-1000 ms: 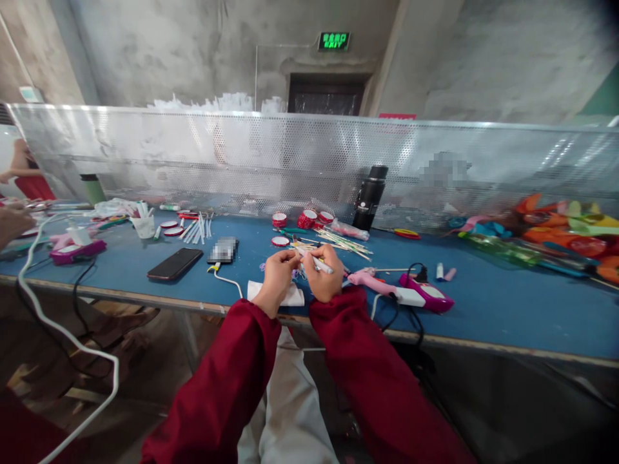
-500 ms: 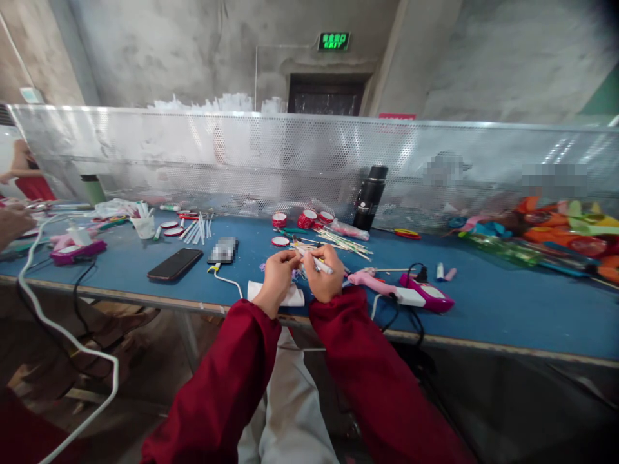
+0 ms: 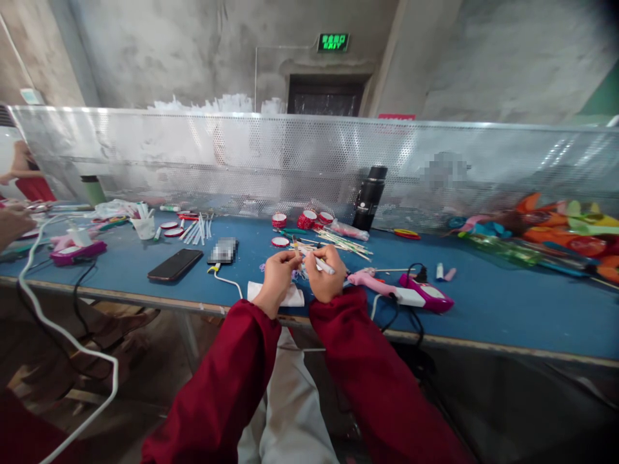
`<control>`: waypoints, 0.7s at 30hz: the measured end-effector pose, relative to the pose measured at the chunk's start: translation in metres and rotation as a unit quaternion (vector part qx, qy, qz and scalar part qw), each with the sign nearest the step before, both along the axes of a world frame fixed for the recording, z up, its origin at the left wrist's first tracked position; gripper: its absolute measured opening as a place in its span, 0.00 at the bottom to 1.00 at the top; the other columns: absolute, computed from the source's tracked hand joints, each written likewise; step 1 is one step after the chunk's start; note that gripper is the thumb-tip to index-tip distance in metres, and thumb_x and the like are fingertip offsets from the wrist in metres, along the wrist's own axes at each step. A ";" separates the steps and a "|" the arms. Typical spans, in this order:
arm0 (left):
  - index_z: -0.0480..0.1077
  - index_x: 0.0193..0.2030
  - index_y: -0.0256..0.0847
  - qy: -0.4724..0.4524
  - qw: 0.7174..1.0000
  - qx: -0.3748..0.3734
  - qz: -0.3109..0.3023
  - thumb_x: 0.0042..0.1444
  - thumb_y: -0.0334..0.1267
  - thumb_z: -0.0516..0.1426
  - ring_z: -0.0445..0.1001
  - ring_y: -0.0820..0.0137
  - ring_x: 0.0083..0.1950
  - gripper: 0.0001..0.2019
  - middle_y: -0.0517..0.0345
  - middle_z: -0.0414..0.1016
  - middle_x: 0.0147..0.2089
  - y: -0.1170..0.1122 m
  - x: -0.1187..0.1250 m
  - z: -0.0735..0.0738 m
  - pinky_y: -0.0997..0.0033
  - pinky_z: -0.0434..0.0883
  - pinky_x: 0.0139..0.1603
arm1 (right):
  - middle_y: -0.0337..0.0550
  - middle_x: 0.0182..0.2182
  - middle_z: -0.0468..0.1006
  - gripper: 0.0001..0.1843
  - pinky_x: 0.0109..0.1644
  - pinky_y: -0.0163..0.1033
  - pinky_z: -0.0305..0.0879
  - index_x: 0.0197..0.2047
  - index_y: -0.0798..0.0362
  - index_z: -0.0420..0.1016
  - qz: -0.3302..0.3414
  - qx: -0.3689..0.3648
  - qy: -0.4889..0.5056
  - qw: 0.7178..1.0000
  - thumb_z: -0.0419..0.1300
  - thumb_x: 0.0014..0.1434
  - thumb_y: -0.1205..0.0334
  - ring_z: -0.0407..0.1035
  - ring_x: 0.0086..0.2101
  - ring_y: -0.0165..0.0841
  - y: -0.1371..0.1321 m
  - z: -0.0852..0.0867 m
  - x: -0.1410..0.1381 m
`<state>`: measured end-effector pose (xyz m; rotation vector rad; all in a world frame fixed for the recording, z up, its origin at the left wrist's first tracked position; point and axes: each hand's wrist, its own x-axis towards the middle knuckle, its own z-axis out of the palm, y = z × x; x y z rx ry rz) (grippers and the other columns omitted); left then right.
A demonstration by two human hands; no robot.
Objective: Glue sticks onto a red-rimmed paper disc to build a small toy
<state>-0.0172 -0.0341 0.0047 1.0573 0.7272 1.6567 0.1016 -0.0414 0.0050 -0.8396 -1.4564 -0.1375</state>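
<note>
My right hand (image 3: 320, 280) grips a white marker pen (image 3: 325, 265), whose barrel slants out between thumb and fingers. Close beside it, my left hand (image 3: 275, 276) is pinched around something small and thin whose kind I cannot make out. The fingertips of both hands nearly meet above the front of the blue table (image 3: 512, 303). A folded white cloth or tissue (image 3: 291, 298) lies under the left wrist. Purple scraps (image 3: 262, 267) show by the left fingers. Just right of my right hand rests a pink glue gun (image 3: 372, 281).
Pale sticks (image 3: 345, 243) and red-rimmed rolls (image 3: 307, 220) lie beyond my hands, near a black flask (image 3: 370, 198). A phone (image 3: 175, 264) and a cup of white sticks (image 3: 144, 227) are leftward. Colourful pieces (image 3: 570, 232) pile up rightward. Another person's hand (image 3: 14, 222) shows far left.
The marker and my right fingers have shifted very slightly. My left hand keeps its pinch, and the things on the table stay where they were.
</note>
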 end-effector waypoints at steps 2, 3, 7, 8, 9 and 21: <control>0.80 0.26 0.37 0.002 1.000 -0.002 -0.005 0.34 0.45 0.77 0.67 0.73 0.28 0.18 0.59 0.76 0.25 0.000 0.000 0.000 0.71 0.65 0.33 | 0.40 0.28 0.79 0.10 0.33 0.41 0.68 0.33 0.46 0.65 0.005 0.000 -0.008 1.000 0.59 0.64 0.55 0.74 0.29 0.37 0.000 0.000 -0.001; 0.80 0.27 0.37 0.002 1.000 -0.003 -0.007 0.33 0.45 0.77 0.67 0.73 0.28 0.18 0.59 0.76 0.25 0.000 0.000 0.000 0.72 0.65 0.33 | 0.40 0.27 0.79 0.10 0.33 0.41 0.67 0.33 0.46 0.65 0.008 0.000 -0.012 1.000 0.59 0.64 0.55 0.74 0.29 0.37 0.000 0.000 -0.001; 0.79 0.26 0.36 0.003 1.000 -0.004 -0.012 0.33 0.45 0.77 0.66 0.74 0.28 0.18 0.59 0.76 0.25 0.000 0.000 0.000 0.72 0.64 0.33 | 0.40 0.27 0.78 0.10 0.33 0.41 0.67 0.32 0.46 0.65 0.010 -0.003 -0.020 1.000 0.59 0.64 0.55 0.73 0.29 0.36 0.001 0.001 -0.001; 0.79 0.25 0.36 0.003 1.000 -0.004 -0.011 0.34 0.44 0.76 0.66 0.74 0.28 0.17 0.59 0.75 0.25 0.000 0.000 0.000 0.72 0.64 0.33 | 0.40 0.27 0.78 0.10 0.33 0.41 0.67 0.32 0.46 0.65 0.008 -0.003 -0.019 1.000 0.59 0.64 0.55 0.73 0.29 0.36 0.001 0.001 -0.001; 0.79 0.25 0.36 0.003 1.000 -0.004 -0.010 0.34 0.44 0.76 0.66 0.74 0.28 0.16 0.59 0.75 0.25 0.001 0.000 0.000 0.72 0.64 0.33 | 0.40 0.27 0.78 0.10 0.33 0.41 0.66 0.32 0.46 0.65 0.005 -0.003 -0.017 1.000 0.60 0.64 0.55 0.72 0.28 0.36 0.001 0.001 -0.001; 0.79 0.27 0.36 0.004 1.000 -0.006 -0.009 0.37 0.41 0.75 0.67 0.73 0.29 0.14 0.58 0.76 0.26 0.002 0.000 -0.002 0.71 0.64 0.34 | 0.40 0.27 0.79 0.10 0.32 0.41 0.67 0.32 0.46 0.65 0.004 -0.013 -0.015 1.000 0.59 0.64 0.54 0.73 0.28 0.37 0.001 0.000 -0.002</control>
